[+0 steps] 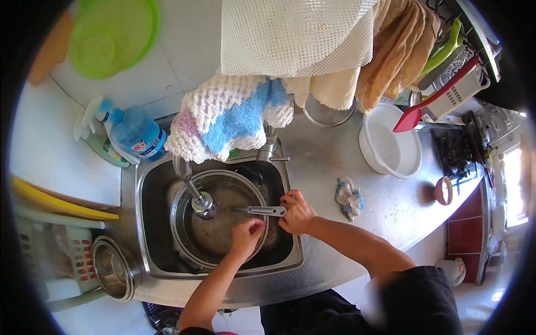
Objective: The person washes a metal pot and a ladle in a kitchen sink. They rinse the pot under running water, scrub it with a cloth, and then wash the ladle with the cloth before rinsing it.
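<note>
My right hand (296, 212) grips the end of a light grey handle, perhaps of a peeler or small knife (267, 210), at the sink's right side. The tool points left over a large metal pot (217, 257) that stands in the stainless steel sink (295, 247) and holds cloudy water. My left hand (248, 234) is over the pot's lower right part, just below the tool, with its fingers curled; whether it holds anything cannot be made out. Above the water, left of the tool, hangs the faucet's spout (203, 204).
A crumpled cloth (350, 198) lies on the counter (322, 251) right of the sink. Behind it stands a white plastic basin (390, 140); a small bowl (443, 190) is farther right. Metal bowls (112, 269) stand left. Towels (234, 113) hang over the faucet, near a blue bottle (138, 132).
</note>
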`<state>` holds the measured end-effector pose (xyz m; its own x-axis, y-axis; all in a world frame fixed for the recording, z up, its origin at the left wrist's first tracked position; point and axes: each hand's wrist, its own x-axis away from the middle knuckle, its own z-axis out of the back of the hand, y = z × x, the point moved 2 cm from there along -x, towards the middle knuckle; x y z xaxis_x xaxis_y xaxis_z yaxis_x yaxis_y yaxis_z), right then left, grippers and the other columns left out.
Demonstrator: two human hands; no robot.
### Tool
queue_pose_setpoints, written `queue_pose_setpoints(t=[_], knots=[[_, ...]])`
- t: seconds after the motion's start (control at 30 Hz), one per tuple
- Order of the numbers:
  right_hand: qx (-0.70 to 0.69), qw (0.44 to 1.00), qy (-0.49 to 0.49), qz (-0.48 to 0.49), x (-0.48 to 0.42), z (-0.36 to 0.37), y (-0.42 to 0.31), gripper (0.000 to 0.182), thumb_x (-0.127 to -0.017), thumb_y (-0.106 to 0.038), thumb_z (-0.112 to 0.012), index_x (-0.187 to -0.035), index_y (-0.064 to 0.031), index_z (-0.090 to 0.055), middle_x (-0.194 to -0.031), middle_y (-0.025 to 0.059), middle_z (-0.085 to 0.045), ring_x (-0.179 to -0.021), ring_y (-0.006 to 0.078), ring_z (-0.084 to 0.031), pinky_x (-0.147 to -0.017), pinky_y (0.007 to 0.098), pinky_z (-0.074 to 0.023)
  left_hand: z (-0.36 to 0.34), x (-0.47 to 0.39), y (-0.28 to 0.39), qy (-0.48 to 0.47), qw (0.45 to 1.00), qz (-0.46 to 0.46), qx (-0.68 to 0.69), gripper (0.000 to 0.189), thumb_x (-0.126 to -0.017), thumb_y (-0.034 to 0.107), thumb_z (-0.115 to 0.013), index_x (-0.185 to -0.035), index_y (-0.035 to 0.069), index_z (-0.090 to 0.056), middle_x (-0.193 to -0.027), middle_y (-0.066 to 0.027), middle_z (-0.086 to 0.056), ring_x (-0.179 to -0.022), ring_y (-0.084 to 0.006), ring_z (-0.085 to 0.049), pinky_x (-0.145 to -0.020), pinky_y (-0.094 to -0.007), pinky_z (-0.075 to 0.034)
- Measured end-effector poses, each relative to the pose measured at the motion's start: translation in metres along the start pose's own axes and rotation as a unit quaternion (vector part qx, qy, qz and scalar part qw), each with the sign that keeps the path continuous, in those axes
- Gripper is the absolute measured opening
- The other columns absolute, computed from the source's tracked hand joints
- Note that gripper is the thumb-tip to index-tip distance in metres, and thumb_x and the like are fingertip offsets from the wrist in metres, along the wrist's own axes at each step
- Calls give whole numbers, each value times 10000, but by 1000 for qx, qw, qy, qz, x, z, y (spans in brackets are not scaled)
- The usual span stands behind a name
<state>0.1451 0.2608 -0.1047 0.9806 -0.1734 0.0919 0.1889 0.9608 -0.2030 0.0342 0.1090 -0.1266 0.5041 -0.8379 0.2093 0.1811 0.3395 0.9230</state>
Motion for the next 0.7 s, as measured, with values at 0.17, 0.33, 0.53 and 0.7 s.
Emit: queue_pose_setpoints(t=[0.17,0.33,0.53,0.7], knots=[[-25,999,31,12,1,5,0,247,-697,-252,-545,-795,-55,-658,-893,53,-633,-1037,201,-464,-988,383,-241,36,36,20,-121,986,-18,-115,88,-780,80,-648,-854,36,-665,-791,-83,-650,-691,-136,-616,-644,-254,-477],[-32,999,29,7,0,6,-1,238,-692,-244,-547,-790,-57,-657,-885,48,-630,-1029,205,-464,-985,384,-245,44,38,6,-159,985,10,-67,104,-791,97,-646,-878,41,-661,-786,-66,-652,-698,-121,-610,-646,-250,-473],[-29,997,71,25,1,3,-3,215,-680,-236,-556,-758,-59,-651,-863,46,-629,-1010,211,-471,-973,387,-261,22,14,3,-119,992,41,-4,83,-813,94,-626,-864,30,-615,-768,-37,-631,-696,-86,-571,-655,-235,-459],[-33,998,54,17,2,7,0,216,-676,-233,-563,-751,-51,-649,-852,54,-629,-1003,214,-473,-974,388,-261,62,45,1,-228,971,41,-56,69,-803,96,-617,-851,47,-615,-769,-53,-629,-683,-126,-581,-636,-261,-458]])
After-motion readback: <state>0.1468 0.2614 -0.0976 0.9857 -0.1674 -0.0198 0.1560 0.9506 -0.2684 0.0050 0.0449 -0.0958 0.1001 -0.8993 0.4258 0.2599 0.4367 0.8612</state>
